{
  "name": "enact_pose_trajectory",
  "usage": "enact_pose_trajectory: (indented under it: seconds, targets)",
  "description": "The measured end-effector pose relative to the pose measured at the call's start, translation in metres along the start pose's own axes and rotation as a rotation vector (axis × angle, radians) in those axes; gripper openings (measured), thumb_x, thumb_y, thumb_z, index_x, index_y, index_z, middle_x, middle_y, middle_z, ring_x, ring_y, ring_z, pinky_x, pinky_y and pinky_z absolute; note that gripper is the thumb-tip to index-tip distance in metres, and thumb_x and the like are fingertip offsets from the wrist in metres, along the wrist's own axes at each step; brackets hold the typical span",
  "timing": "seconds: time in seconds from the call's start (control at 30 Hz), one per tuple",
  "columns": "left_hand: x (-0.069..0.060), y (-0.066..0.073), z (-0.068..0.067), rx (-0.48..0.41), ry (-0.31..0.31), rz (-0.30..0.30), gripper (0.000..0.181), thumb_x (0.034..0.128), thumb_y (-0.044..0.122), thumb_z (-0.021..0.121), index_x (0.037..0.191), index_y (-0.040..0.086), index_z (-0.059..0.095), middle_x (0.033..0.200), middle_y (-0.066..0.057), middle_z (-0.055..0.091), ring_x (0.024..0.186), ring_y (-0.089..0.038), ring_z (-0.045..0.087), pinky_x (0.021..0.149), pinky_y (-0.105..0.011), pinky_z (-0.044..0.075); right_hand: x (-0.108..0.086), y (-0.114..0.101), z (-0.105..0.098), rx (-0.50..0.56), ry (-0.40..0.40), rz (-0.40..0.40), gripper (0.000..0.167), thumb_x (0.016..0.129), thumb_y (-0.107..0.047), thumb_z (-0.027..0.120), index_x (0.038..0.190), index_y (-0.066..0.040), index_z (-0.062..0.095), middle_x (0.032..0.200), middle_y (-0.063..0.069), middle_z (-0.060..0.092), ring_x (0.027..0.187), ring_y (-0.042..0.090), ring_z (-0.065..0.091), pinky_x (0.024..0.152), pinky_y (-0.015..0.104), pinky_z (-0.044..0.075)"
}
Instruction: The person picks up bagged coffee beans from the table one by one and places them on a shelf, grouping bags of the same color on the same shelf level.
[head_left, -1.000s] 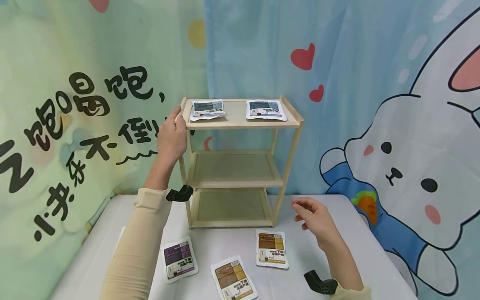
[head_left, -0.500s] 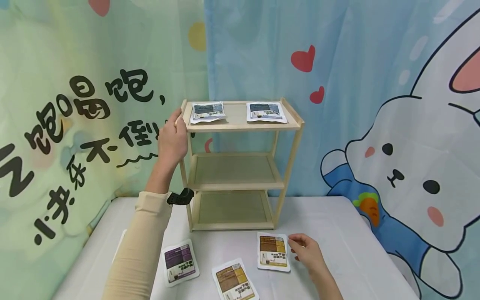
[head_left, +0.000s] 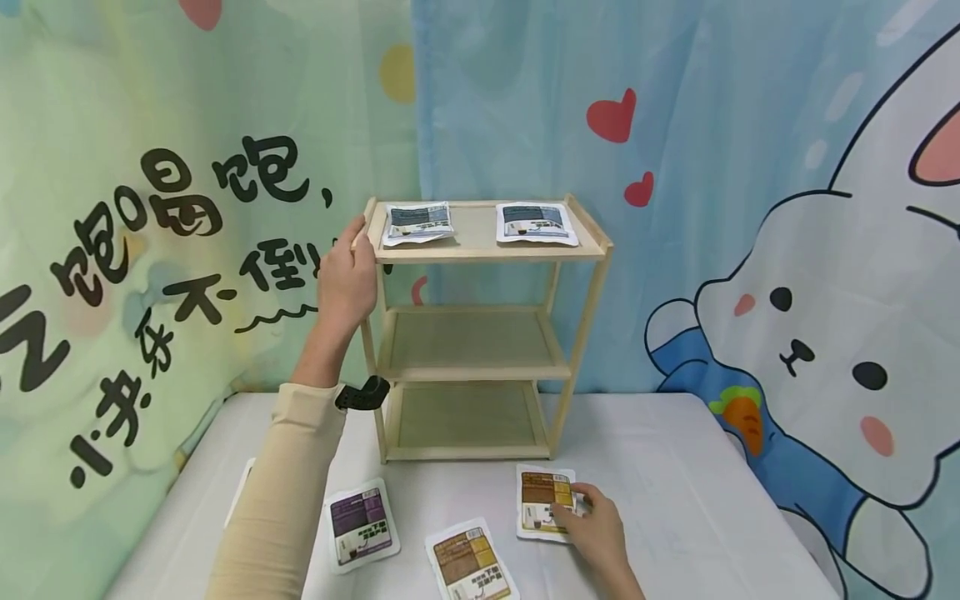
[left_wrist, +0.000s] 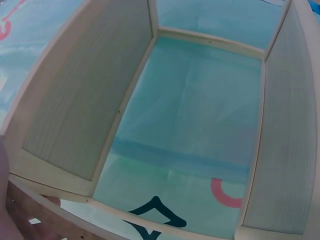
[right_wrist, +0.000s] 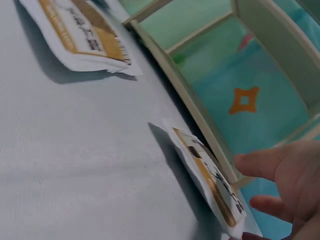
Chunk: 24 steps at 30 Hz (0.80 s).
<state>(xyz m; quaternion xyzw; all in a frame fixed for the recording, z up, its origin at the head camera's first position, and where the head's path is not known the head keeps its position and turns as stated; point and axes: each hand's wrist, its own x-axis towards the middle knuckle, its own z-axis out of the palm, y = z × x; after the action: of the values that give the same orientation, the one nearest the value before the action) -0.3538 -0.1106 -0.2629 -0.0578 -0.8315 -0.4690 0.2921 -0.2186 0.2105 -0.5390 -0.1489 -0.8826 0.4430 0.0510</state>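
My left hand (head_left: pixel 347 279) grips the top left side of a three-tier wooden shelf (head_left: pixel 472 373), also seen in the left wrist view (left_wrist: pixel 55 185). Over the right side of a brown-and-yellow packet (head_left: pixel 536 498) is my right hand (head_left: pixel 596 533), its thumb and fingers apart. In the right wrist view, some fingers (right_wrist: pixel 267 165) are above the packet (right_wrist: pixel 207 180), while others reach its near edge; contact there is hard to tell. Another brown-and-yellow packet (head_left: pixel 471 560) and a purple one (head_left: pixel 362 525) lie on the table.
Two blue-labelled packets, one left (head_left: pixel 417 223) and one right (head_left: pixel 536 223), lie on the top tier. The shelf stands on a white-covered table (head_left: pixel 675 492). Behind hangs a printed curtain (head_left: pixel 495 100). A white edge shows beside the left sleeve.
My right hand has moved left and down from beside the shelf to the right-hand brown-and-yellow packet. My left hand keeps its hold on the shelf.
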Motion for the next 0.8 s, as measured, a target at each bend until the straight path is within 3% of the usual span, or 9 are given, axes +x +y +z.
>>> enact_pose_trajectory:
  seconds: [0.1,0.2,0.33,0.43,0.53,0.63,0.7,0.8]
  targets:
    - [0.002,0.002,0.0,-0.006,0.002,0.011,0.053,0.1018,0.035,0.028,0.148,0.014,0.043,0.143,-0.016,0.048,0.091,-0.031,0.053,0.079,-0.045,0.043,0.003,0.0,0.003,-0.107,0.019,-0.056,0.062,0.078,-0.026,0.077,0.125,0.009,0.056,0.115,0.036,0.054,0.106,0.05,0.053,0.086,0.058,0.043]
    - [0.003,0.002,0.001,-0.004,0.001,0.004,0.052,0.102,0.034,0.028,0.148,0.015,0.043,0.143,-0.016,0.047,0.093,-0.031,0.053,0.081,-0.045,0.043,0.006,0.001,0.008,-0.193,0.027,-0.053,0.07,0.073,-0.03,0.081,0.126,0.008,0.055,0.105,0.032,0.056,0.093,0.045,0.057,0.077,0.056,0.046]
    - [0.002,0.001,0.001,0.003,-0.002,0.002,0.053,0.102,0.034,0.028,0.148,0.014,0.043,0.143,-0.016,0.047,0.092,-0.032,0.052,0.081,-0.046,0.043,0.008,0.002,0.015,-0.213,0.045,-0.026,0.071,0.071,-0.025,0.084,0.128,0.006,0.055,0.113,0.031,0.059,0.1,0.046,0.058,0.081,0.056,0.046]
    - [0.002,0.0,0.001,0.009,0.005,0.014,0.053,0.1021,0.034,0.028,0.148,0.013,0.044,0.143,-0.016,0.048,0.094,-0.032,0.052,0.081,-0.046,0.043,0.007,0.002,0.02,-0.155,0.049,-0.045,0.068,0.074,-0.019,0.082,0.13,0.005,0.053,0.124,0.032,0.056,0.112,0.048,0.054,0.089,0.058,0.043]
    - [0.003,0.001,0.001,0.012,0.011,0.022,0.053,0.102,0.034,0.028,0.147,0.013,0.044,0.142,-0.017,0.048,0.1,-0.032,0.054,0.083,-0.047,0.043,0.006,0.001,0.024,-0.073,0.055,-0.087,0.062,0.077,-0.013,0.079,0.131,0.003,0.053,0.126,0.032,0.055,0.109,0.044,0.057,0.089,0.054,0.045]
    - [0.003,0.0,0.001,0.013,0.003,0.014,0.053,0.1017,0.034,0.028,0.148,0.014,0.044,0.143,-0.016,0.048,0.105,-0.032,0.055,0.084,-0.048,0.044,0.003,-0.001,0.025,0.036,0.057,-0.099,0.056,0.08,-0.009,0.076,0.131,-0.002,0.054,0.121,0.031,0.056,0.077,0.032,0.066,0.067,0.044,0.054]
    - [0.002,0.0,0.0,0.017,0.0,0.011,0.053,0.1016,0.034,0.028,0.148,0.014,0.044,0.143,-0.017,0.048,0.112,-0.03,0.053,0.087,-0.049,0.044,0.002,-0.004,0.024,0.103,0.06,-0.101,0.053,0.081,-0.007,0.075,0.13,-0.004,0.056,0.116,0.029,0.056,0.056,0.023,0.062,0.05,0.036,0.052]
    - [0.002,0.0,0.0,0.018,0.004,0.013,0.052,0.1015,0.033,0.028,0.147,0.013,0.044,0.142,-0.017,0.048,0.114,-0.03,0.053,0.089,-0.049,0.044,-0.001,-0.011,0.021,0.18,0.051,-0.107,0.051,0.08,-0.005,0.074,0.129,-0.005,0.057,0.107,0.024,0.054,0.042,0.016,0.054,0.038,0.029,0.046]
